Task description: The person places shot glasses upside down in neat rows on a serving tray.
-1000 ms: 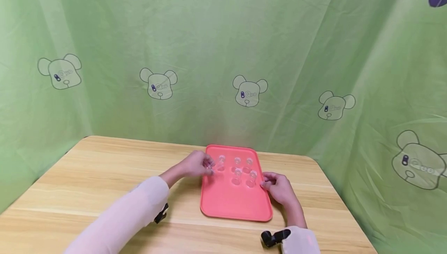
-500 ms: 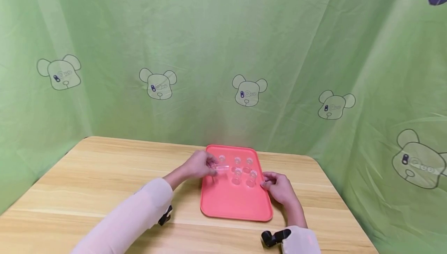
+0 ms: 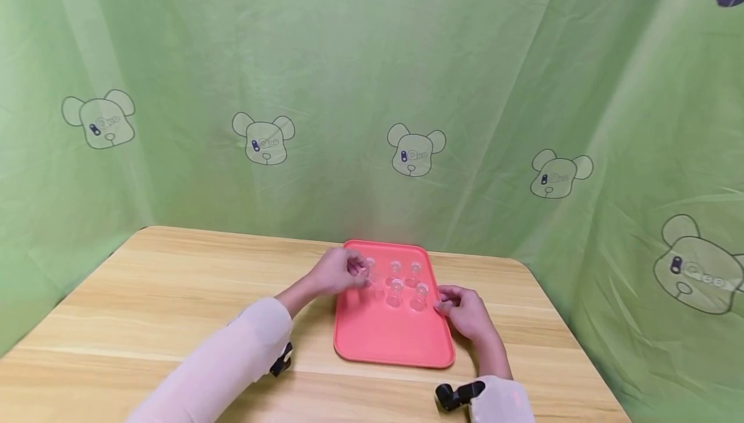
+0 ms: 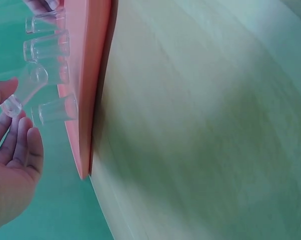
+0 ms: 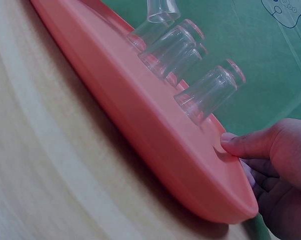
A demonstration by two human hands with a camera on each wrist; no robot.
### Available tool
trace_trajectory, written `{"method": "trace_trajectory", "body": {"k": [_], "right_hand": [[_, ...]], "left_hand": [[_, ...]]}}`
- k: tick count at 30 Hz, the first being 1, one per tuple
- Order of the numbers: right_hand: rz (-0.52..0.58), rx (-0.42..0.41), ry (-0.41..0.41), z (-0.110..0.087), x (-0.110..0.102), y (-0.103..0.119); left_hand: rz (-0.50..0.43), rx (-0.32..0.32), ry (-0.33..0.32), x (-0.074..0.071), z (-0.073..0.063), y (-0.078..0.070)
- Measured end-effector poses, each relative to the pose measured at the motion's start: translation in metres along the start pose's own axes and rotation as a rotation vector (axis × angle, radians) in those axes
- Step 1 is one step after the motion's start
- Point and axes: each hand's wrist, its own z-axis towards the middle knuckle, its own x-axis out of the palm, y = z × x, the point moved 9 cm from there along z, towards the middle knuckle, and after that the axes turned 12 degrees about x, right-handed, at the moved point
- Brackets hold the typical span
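Observation:
My left hand is over the left side of a red tray. Between its thumb and fingers it pinches a clear shot glass by the thick base, the wide mouth tilted down toward the tray. Several more clear shot glasses stand upside down on the tray; one glass is just beside the held one. At the tray's right rim, my right hand grips the edge, thumb on top and fingers partly hidden below.
The tray lies on a wooden table, close to its back edge. Behind and on both sides hangs a green curtain with bear-head prints. Black wrist devices sit at both sleeves.
My left hand has moved right over the tray, turning the shot glass from pointing sideways to mouth down. The right hand has stayed on the rim.

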Motion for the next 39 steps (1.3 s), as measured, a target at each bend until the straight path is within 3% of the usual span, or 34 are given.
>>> {"method": "trace_trajectory", "body": {"k": [9,18,39], "right_hand": [[-0.007,-0.004,-0.001,0.001,0.0,-0.001],[-0.007,-0.001,0.002,0.0,0.0,-0.001],[-0.014,-0.003,-0.009,0.002,0.001,-0.002]], "left_hand": [[-0.072,0.027,-0.05,0.005,0.002,-0.003],[-0.042,0.06,-0.028,0.012,0.003,-0.006],[-0.03,0.037,-0.017,0.022,-0.002,0.007]]}}
